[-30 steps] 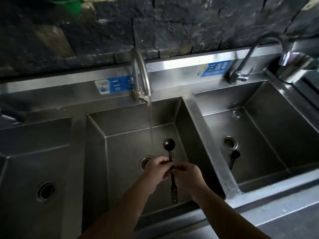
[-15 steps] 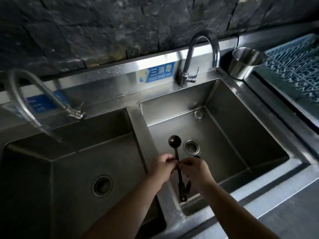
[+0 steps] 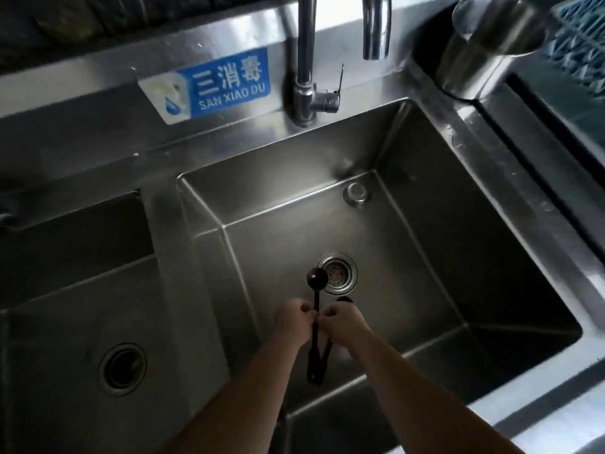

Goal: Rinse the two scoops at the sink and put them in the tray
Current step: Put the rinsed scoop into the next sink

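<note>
Both hands met at the lower middle of the frame, over the right-hand sink basin [image 3: 425, 244]. The left hand [image 3: 292, 323] and the right hand [image 3: 344, 326] were curled, and their fingers [image 3: 306, 317] pinched the thin handle of a dark scoop [image 3: 316, 276] from either side. The scoop's round bowl stood just above the fingers in the frame, beside the left edge of the drain [image 3: 339, 273]. Its handle ran down between the two hands and came out below them.

A second scoop [image 3: 327, 350] showed as another dark handle slanting up behind the right hand. The two handles met at their lower ends, below the wrists. A dark rounded bit just above the right hand may have been its bowl; that could not be told for sure. Which fingers held this second scoop could not be told either.

A tap [image 3: 306, 77] rose at the top middle, with a blue sign [image 3: 222, 83] to its left on the back wall of the sink. A steel cup [image 3: 484, 50] stood at the upper right, next to a blue rack [image 3: 579, 50] at the frame's edge. Another basin [image 3: 65, 290] with its own drain lay at the left.
</note>
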Demonstrator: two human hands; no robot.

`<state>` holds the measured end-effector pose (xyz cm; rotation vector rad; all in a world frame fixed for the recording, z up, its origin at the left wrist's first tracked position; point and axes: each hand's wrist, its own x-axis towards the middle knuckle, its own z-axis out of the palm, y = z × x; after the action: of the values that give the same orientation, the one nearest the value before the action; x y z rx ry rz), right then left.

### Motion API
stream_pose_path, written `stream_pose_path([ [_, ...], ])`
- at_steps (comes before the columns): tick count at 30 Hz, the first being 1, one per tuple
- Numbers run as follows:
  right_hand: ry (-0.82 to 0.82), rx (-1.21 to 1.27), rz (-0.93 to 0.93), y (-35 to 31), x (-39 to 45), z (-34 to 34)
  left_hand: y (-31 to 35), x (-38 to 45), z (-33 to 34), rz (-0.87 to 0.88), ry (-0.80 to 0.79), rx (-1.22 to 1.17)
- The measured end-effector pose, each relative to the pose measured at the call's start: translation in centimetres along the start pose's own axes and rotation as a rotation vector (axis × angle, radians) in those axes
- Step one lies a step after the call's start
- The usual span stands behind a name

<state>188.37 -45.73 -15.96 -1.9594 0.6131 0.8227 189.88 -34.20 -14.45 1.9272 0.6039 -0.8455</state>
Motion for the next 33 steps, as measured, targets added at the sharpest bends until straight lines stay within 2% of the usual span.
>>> stream_pose_path([
  [7, -0.117, -0.184, 0.020, 2.7, 5.5, 2.1, -3.1, 4.3, 2.5, -0.168, 0.086, 0.019],
  [14, -0.115, -0.233, 0.110, 3.7, 7.8, 4.3, -6.0, 7.5, 3.6, -0.262, 0.138, 0.055],
  [21, -0.085, -0.283, 0.136, 3.3, 7.1, 4.1, -5.8, 7.0, 3.4, -0.263, 0.193, 0.100],
  [24, -0.106, -0.346, 0.062, 1.8, 5.8, 2.8, -4.7, 5.5, 2.4, -0.161, 0.178, 0.218],
  [29, -0.068, -0.441, -0.142, -1.9, 2.0, 0.0, -1.1, 1.3, -0.7, 0.172, 0.162, 0.548],
  [33, 0.005, -0.487, -0.293, -5.4, -1.9, -1.9, 1.8, -2.5, -5.1, 0.444, 0.196, 0.665],
])
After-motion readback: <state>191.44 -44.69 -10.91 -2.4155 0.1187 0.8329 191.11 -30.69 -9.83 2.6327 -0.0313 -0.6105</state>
